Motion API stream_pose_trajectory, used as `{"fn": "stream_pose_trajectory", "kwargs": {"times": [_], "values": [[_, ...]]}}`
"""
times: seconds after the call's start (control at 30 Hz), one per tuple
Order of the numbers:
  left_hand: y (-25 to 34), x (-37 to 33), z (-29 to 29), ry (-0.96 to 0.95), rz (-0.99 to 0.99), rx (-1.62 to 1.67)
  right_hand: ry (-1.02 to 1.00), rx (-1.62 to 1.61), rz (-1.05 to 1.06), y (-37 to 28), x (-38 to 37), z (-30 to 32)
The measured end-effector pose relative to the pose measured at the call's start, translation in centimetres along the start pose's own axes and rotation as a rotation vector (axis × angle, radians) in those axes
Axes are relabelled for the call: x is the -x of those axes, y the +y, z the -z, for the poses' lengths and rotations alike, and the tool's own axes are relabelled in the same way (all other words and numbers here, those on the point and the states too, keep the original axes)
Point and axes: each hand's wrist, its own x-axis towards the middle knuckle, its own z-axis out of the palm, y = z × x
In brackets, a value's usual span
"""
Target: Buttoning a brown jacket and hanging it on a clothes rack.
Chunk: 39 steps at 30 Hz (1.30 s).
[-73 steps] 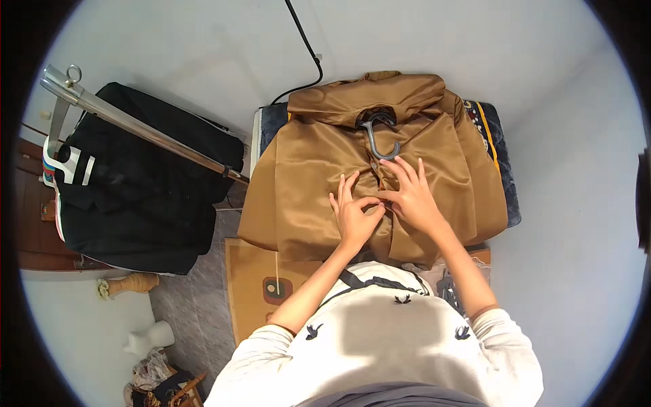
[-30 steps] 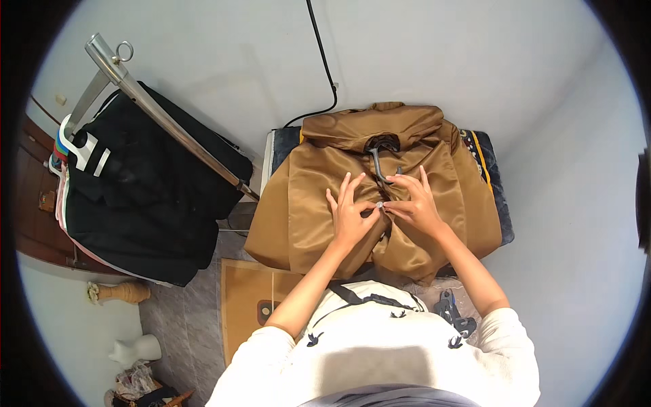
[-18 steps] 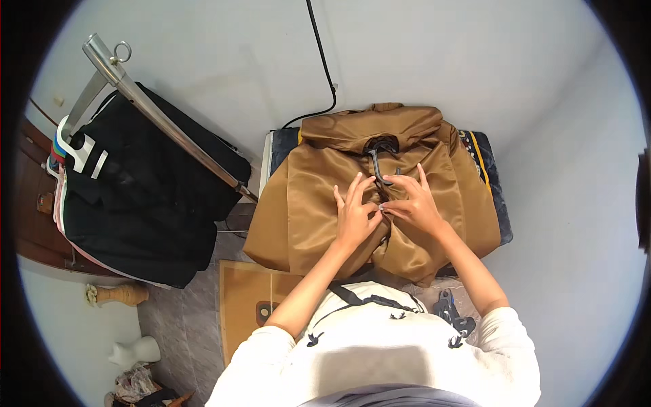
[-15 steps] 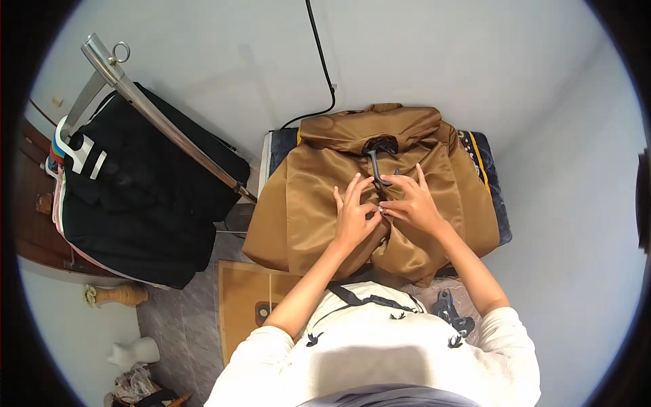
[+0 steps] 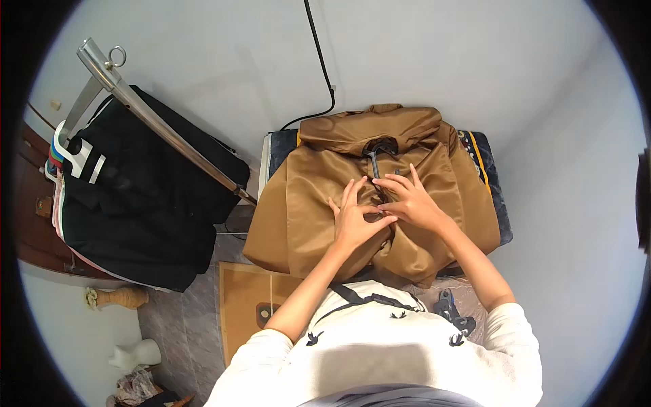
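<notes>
A flat brown cardboard box (image 5: 247,305) lies on the floor, lower left. The shiny brown jacket (image 5: 305,210) lies spread on a dark-covered table (image 5: 491,183). Left hand (image 5: 354,224) and right hand (image 5: 410,202) pinch its front seam at the middle, fingers spread.

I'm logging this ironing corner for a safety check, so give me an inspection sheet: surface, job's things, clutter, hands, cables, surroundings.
Surface: dark patterned board, mostly covered.
Job's things: brown jacket laid front up, on a dark hanger.
Clutter: black tool at the near edge.
Hands: left hand and right hand pinch the jacket's front closure, fingertips meeting.
Cables: black cable running down the wall behind the board.
Surroundings: metal rail with black garments; cardboard box and two figurines on the floor.
</notes>
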Motion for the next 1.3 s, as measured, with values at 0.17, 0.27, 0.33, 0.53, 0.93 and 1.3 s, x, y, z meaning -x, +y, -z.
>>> {"fn": "stream_pose_trajectory", "kwargs": {"times": [0.17,0.27,0.33,0.53,0.93,1.3], "values": [[0.4,-0.6,0.3,-0.097,0.044,-0.069,0.001,0.009,0.035,0.3,-0.3,-0.1],[-0.7,-0.5,-0.2,-0.086,-0.006,-0.07,0.003,-0.022,0.034,0.2,-0.3,-0.4],[-0.8,-0.4,-0.3,-0.074,0.004,-0.037,0.002,-0.019,0.03,0.4,-0.2,-0.5],[-0.7,-0.3,-0.5,0.002,-0.017,0.04,-0.044,-0.074,0.01,0.5,-0.5,0.3],[-0.1,0.0,-0.8,0.098,-0.065,-0.085,-0.028,-0.182,-0.077,0.3,-0.6,0.5],[-0.1,0.3,-0.8,0.096,-0.099,-0.168,-0.048,-0.195,-0.049,0.9,-0.7,0.4]]}}
